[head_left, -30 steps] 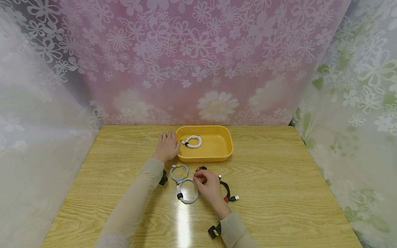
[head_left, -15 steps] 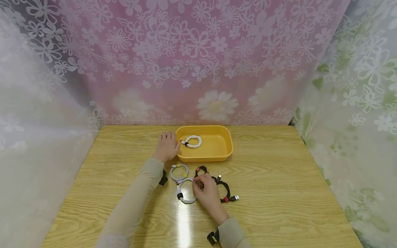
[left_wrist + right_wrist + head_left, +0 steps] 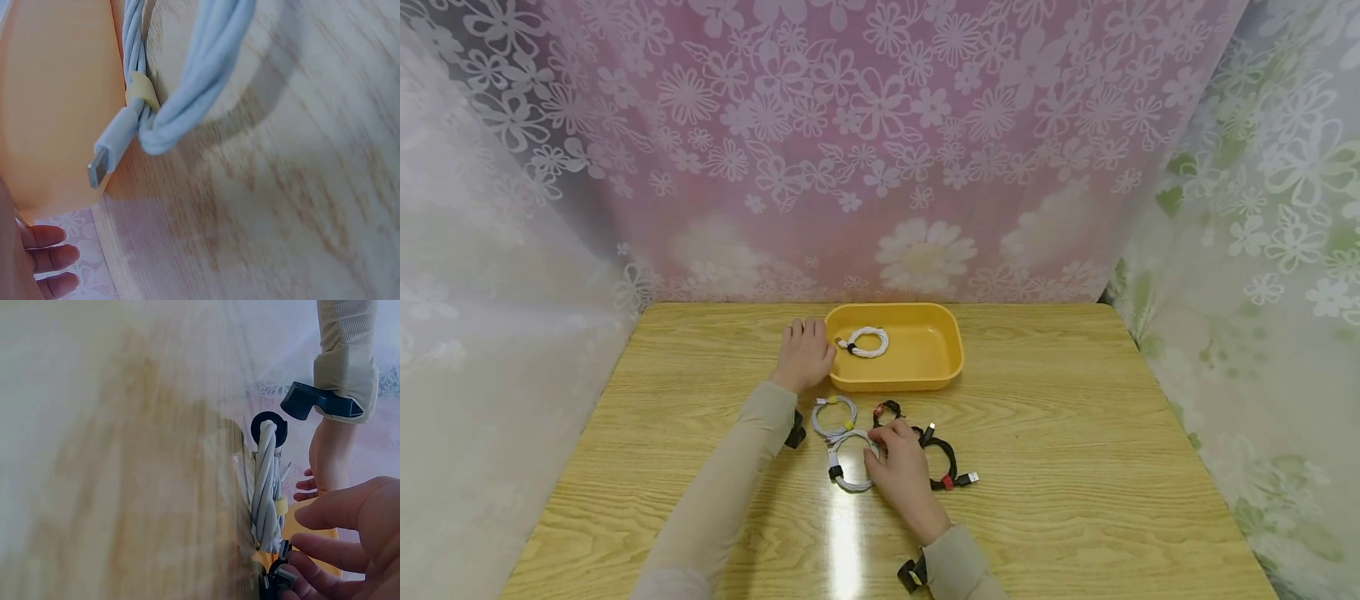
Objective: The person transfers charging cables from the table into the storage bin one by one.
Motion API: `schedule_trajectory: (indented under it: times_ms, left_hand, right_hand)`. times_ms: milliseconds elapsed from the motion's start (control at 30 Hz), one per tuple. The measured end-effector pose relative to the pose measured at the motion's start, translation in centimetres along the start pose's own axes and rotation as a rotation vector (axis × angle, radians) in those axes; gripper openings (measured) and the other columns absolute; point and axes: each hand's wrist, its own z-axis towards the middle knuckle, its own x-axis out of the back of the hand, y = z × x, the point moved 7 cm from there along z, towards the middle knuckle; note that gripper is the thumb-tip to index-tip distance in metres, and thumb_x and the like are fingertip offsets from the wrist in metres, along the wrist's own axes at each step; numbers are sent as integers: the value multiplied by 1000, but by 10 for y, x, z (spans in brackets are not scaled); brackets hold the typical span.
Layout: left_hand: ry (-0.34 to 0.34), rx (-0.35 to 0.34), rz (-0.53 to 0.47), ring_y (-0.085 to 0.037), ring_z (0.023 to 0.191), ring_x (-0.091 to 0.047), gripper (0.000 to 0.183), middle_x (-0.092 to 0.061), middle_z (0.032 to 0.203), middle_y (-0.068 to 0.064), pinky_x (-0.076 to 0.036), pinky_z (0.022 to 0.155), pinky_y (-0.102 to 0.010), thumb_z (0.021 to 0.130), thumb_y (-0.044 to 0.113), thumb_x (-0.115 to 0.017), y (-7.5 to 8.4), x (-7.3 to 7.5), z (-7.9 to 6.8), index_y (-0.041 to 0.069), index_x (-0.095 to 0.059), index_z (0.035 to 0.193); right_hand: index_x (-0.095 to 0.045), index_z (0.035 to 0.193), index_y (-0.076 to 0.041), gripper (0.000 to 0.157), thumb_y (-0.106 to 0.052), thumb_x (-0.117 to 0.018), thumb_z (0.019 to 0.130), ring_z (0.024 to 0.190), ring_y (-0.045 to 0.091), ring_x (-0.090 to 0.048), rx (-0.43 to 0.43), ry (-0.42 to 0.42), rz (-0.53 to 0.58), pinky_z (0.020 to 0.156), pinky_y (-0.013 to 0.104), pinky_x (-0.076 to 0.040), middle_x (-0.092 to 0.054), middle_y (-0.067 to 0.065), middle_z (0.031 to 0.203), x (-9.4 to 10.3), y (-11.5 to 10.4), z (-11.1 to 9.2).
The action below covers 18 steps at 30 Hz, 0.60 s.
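Note:
My left hand (image 3: 803, 358) grips the left end of the yellow bin (image 3: 925, 385), thumb at the rim and fingers down the outside. In the left wrist view its fingertips (image 3: 55, 257) show past the bin's end. My right hand (image 3: 904, 471) hovers at the right edge of a whitish coiled USB cable with a black tie (image 3: 852, 487); thumb and fingers stand apart around that edge. The right wrist view shows this coil (image 3: 265, 487) beyond the fingertips, nothing held between them. Close by my fingers is a black connector (image 3: 284, 551).
A white coiled cable (image 3: 882, 340) lies in the bin. A pale coil with yellow ties (image 3: 815, 422) touches the black-tied one. Right of them are a small black-and-red coil (image 3: 891, 405) and a black USB cable with a red tie (image 3: 953, 458). Curtains surround the wooden table (image 3: 1060, 433).
My right hand has drawn slightly toward me, and its thumb and fingertips have parted. More of the black-and-red coil and black cable shows. The left hand and bin have stayed put.

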Motion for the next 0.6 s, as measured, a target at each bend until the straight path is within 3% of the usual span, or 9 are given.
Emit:
schedule_trajectory:
  times_ms: [200, 600]
  left_hand:
    - [-17, 9, -9, -37, 93, -36, 17, -43, 99, -18, -27, 82, -45, 101, 19, -41, 0, 0, 0, 2, -44, 98]
    - [-12, 6, -10, -36, 91, -35, 17, -43, 99, -17, -26, 81, -45, 102, 19, -41, -1, 0, 0, 2, -43, 98]
  right_hand:
    - [-75, 103, -4, 26, -13, -78, 78, 83, 21, -55, 10, -11, -73, 67, 36, -47, -58, 3, 92, -4, -1, 3]
    - [-75, 97, -10, 19, -18, -77, 80, 77, 23, -53, 14, -59, -243, 67, 40, -43, -53, 2, 83, -16, -2, 12]
